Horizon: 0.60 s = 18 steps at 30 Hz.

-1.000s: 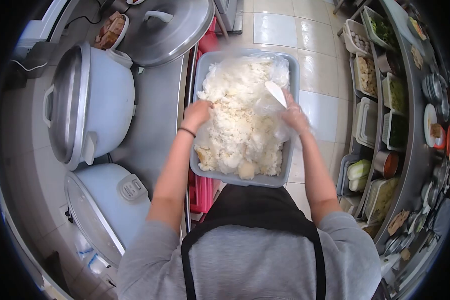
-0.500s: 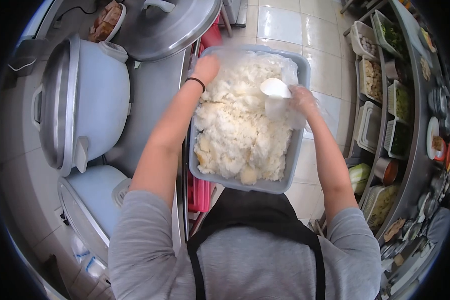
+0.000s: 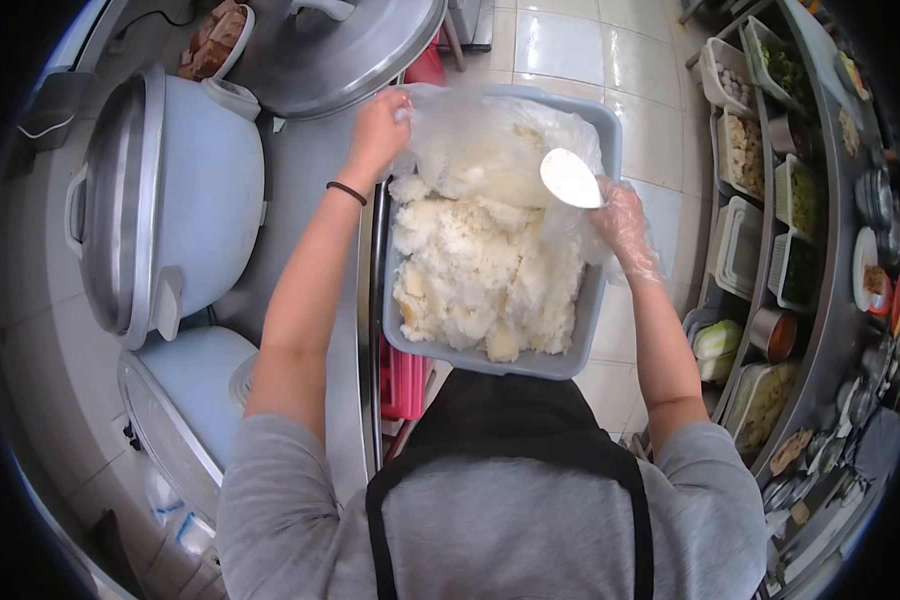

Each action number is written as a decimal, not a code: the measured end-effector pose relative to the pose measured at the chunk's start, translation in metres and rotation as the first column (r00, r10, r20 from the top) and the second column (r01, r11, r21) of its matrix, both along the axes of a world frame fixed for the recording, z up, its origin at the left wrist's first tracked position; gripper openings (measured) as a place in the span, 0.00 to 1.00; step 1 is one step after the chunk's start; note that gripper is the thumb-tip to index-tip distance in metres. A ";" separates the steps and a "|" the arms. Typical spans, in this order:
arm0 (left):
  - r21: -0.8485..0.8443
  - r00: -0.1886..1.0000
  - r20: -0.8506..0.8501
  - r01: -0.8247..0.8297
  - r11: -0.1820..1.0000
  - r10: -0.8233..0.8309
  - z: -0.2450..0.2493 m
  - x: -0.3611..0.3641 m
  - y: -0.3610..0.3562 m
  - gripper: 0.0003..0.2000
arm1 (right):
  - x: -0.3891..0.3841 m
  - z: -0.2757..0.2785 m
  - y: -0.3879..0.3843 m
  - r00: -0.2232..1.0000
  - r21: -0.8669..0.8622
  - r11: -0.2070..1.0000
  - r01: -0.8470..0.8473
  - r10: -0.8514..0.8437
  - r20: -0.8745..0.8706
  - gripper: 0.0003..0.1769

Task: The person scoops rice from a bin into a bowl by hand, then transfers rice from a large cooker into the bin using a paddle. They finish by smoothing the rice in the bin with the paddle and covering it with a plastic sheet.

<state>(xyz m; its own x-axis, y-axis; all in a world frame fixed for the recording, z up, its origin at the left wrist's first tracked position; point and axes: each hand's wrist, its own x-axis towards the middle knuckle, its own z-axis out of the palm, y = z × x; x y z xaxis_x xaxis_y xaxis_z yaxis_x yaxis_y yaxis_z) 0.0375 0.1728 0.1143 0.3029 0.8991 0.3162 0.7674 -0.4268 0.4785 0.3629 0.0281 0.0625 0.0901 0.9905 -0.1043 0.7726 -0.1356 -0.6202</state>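
A grey plastic tub in front of me holds a heap of cooked white rice. Over the far part of the rice lies a clear plastic bag. My left hand pinches the bag's edge at the tub's far left corner. On the right side, my right hand, in a clear plastic glove, grips a white rice scoop. The scoop's bowl is above the rice and the plastic, its handle hidden in my fingers.
Left of the tub, a metal counter carries a large rice cooker, a second cooker and a big metal lid. Along the right, shelves hold food baskets. A pink crate sits beneath the tub's left side.
My left hand has moved left and slightly up, drawing the plastic bag out over the tub's corner. The scoop in my right hand has turned and shifted slightly right.
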 end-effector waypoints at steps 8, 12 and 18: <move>0.064 0.973 0.225 0.025 0.998 -0.039 0.048 0.006 -0.015 0.03 | -0.015 0.035 -0.008 0.974 0.066 0.982 0.176 -0.165 -0.155 0.09; 0.059 0.949 0.292 0.105 0.993 -0.117 0.088 0.013 -0.026 0.01 | -0.015 0.047 -0.013 0.982 0.175 0.974 0.142 -0.117 -0.145 0.08; 0.141 0.895 0.371 0.208 0.968 -0.246 0.175 0.010 -0.060 0.02 | -0.003 0.145 -0.044 0.954 0.314 0.948 0.050 0.048 -0.297 0.07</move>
<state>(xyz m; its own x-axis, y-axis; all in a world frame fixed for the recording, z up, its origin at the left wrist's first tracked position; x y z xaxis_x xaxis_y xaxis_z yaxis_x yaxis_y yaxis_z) 0.0473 0.1132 0.2896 0.3335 0.7804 0.5290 0.4100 -0.6253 0.6640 0.3595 -0.0155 0.2072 0.1042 0.9762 0.1902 0.5463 0.1036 -0.8312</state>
